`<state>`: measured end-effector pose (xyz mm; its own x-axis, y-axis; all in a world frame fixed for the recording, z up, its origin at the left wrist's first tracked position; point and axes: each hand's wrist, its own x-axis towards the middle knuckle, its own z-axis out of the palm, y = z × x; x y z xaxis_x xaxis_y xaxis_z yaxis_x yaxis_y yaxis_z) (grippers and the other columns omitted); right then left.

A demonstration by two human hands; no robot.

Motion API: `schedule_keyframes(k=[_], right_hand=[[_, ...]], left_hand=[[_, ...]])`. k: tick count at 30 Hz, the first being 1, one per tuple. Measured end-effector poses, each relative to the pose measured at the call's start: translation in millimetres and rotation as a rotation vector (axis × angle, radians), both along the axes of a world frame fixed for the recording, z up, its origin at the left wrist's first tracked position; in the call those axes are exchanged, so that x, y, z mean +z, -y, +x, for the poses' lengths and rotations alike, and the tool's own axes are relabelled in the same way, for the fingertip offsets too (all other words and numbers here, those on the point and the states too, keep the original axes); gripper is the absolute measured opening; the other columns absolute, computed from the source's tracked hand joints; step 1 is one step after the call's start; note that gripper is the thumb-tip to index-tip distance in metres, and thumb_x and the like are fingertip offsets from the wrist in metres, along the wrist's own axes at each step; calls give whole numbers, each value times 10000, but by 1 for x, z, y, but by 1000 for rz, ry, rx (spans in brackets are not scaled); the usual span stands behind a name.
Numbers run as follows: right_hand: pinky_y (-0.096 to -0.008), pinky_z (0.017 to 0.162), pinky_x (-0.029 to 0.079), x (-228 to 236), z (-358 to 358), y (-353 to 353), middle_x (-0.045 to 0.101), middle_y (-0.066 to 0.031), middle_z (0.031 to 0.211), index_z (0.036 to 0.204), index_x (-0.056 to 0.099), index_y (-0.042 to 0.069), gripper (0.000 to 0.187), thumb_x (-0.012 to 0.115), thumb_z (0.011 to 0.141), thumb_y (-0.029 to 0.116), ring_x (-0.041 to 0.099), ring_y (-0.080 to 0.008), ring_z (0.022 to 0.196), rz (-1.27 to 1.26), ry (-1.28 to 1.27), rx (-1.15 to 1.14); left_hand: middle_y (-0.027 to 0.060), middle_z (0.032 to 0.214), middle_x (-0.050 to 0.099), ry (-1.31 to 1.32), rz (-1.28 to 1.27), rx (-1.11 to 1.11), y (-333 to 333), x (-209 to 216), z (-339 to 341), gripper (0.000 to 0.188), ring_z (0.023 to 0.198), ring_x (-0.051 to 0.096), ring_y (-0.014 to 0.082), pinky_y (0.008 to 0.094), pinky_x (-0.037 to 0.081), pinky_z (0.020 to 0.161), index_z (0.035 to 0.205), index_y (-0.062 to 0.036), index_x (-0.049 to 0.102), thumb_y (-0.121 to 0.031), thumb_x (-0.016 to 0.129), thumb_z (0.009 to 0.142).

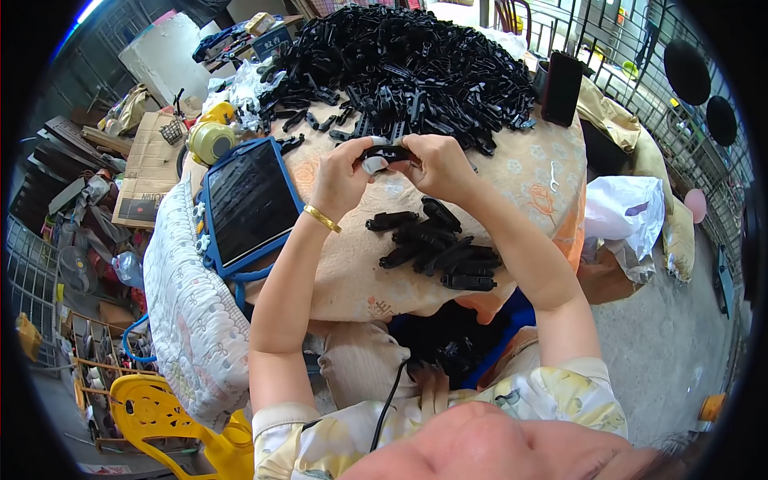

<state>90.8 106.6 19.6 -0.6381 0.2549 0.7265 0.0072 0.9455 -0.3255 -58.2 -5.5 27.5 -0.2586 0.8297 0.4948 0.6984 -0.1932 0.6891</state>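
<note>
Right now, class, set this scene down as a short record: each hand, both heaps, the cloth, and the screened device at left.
Left hand: gripping a small black plastic part
Right hand: gripping the same part
Small heap of black parts: between the forearms
Large heap of black parts: beyond the hands
Peach floral cloth: under both heaps
Blue-framed dark screen: left of left forearm

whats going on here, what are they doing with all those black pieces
A person sits at a cloth-covered table, holding a small black part between the left hand and the right hand. Beyond the hands rises a large heap of black pieces; a smaller cluster lies on the cloth between the forearms. A blue-framed dark screen lies to the left.
</note>
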Motion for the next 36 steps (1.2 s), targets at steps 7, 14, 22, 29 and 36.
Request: schedule_keyframes(k=[7, 14, 22, 29, 36], right_hand=[[-301, 550, 458, -7, -5, -4, 575, -137, 678, 845, 593, 0, 207, 702, 723, 127, 573, -242, 581, -242, -40, 105], [-312, 550, 459, -2, -1, -1, 575, -138, 682, 827, 602, 7, 186, 703, 695, 90, 575, -260, 597, -85, -2, 73], [-341, 538, 450, -5, -2, -2, 559, -137, 652, 738, 570, 6, 180, 715, 663, 82, 564, -287, 587, 30, -50, 7], [-304, 780, 459, -1, -4, -9, 604, -104, 1025, 1100, 553, 52, 455, 721, 678, 83, 574, -267, 932, -421, 120, 116], [-577, 1054, 76, -29, -32, -8, 535, -16, 1213, 1036, 598, 143, 266, 507, 826, 280, 313, -214, 1288, 267, 555, 22]], left_hand=[[168, 794, 624, -61, 65, 15, -5, -4, 1, 282, 588, 619, 197, 276, 482, 544, 998, 21, 601, 32, 614, 717], [169, 816, 626, -151, 23, -12, -5, -7, -6, 329, 673, 613, 265, 315, 481, 613, 1008, 0, 607, 60, 590, 685], [89, 807, 629, -73, 100, -32, -10, -12, -5, 278, 640, 586, 147, 244, 467, 582, 1007, 4, 610, 12, 635, 730], [21, 780, 635, 114, -230, -119, 5, 14, -17, 241, 623, 554, 56, 173, 451, 535, 986, 1, 643, -119, 678, 780], [47, 815, 648, -180, -507, -495, 18, 23, 21, 253, 699, 569, 116, 264, 458, 672, 973, -32, 655, -155, 691, 755]])
